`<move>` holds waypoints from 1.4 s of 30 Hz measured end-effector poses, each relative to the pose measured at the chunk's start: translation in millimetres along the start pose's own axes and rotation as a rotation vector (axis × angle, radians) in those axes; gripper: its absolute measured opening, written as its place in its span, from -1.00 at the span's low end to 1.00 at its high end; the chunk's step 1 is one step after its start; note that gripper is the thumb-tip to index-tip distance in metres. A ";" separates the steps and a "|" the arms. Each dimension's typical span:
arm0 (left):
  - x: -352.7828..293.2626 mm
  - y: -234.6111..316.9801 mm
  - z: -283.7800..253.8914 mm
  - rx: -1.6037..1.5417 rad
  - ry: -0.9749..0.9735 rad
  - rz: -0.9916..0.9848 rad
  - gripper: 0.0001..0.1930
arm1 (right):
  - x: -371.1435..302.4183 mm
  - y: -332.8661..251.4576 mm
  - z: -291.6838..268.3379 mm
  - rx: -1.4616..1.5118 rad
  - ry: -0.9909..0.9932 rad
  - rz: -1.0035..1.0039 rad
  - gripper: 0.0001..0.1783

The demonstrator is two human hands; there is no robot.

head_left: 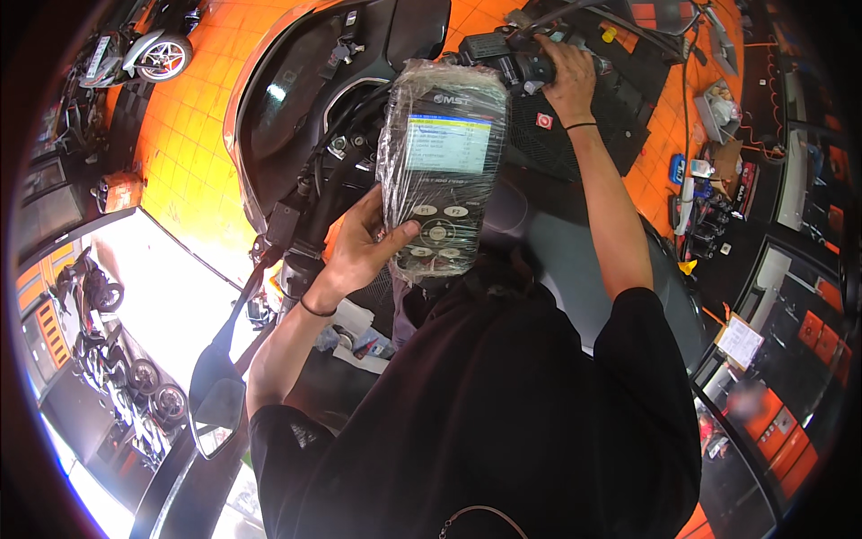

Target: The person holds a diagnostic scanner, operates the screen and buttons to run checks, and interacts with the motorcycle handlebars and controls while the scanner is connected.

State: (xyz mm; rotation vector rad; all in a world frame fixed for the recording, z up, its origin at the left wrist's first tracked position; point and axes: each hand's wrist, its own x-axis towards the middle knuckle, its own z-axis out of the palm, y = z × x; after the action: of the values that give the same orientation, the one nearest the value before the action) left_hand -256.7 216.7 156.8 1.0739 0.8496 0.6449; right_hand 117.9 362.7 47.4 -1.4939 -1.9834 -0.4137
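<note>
My left hand (pixel 364 247) grips a handheld diagnostic scanner (pixel 440 193) from its left side, with the thumb over the lower keys. The scanner is black, wrapped in crinkled clear plastic film, and its lit screen (pixel 447 146) lists lines of text, one of them highlighted yellow. Farther off to the right, my right hand (pixel 570 83) is closed round the black handlebar grip (pixel 532 70) of a scooter; some of its fingers are hidden. Below the scanner, the scooter's front panel and dashboard (pixel 359 90) lie partly covered.
A mirror (pixel 217 400) sticks out at the lower left. The dark seat (pixel 584 251) lies beneath my right arm. Other motorcycles (pixel 108 359) stand at the left. Along the right are a grey bin (pixel 718 112), bottles and a clipboard (pixel 740 341). The floor (pixel 180 153) is orange tile.
</note>
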 end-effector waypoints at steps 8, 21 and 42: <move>0.3 -0.5 -0.1 -0.005 -0.006 0.004 -0.42 | 0.3 0.3 1.3 -0.038 0.003 0.000 -0.24; 0.8 -0.7 0.7 -0.004 -0.004 0.016 -0.41 | 1.0 -2.8 -3.2 -0.065 0.008 -0.001 -0.26; 1.8 -4.9 -0.2 0.002 0.005 0.027 -0.44 | 2.5 -5.2 -4.7 -0.038 -0.016 0.011 -0.25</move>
State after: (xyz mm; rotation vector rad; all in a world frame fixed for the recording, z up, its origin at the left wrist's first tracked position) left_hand -255.7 216.5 151.8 1.0872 0.8413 0.6696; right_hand 113.9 360.2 53.1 -1.5354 -1.9887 -0.4385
